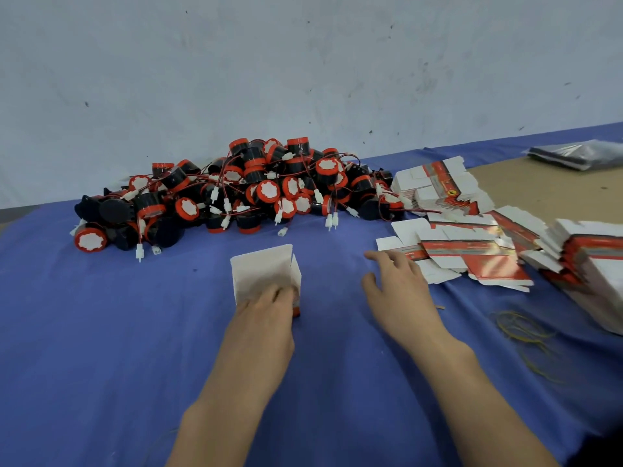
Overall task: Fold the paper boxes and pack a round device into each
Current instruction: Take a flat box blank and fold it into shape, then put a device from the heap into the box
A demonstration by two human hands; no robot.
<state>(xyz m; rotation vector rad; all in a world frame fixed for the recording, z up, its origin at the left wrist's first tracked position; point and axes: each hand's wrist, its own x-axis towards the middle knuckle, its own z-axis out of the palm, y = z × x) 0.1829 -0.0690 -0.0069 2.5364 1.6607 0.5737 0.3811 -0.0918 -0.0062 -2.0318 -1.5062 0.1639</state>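
Observation:
A partly folded white paper box [263,271] stands on the blue cloth with its flap up. My left hand [266,311] grips its near lower edge, where a bit of red print shows. My right hand [397,281] reaches to the right with straight fingers, its fingertips touching the nearest flat box blank [414,254] of a spread pile. A big heap of round black and red devices [242,193] with red wires and white plugs lies at the back against the wall.
Stacks of flat red and white box blanks [590,264] lie at the right edge and at the back right [438,187]. Yellow rubber bands [526,332] lie on the cloth. A dark plastic bag [580,153] sits on brown board far right.

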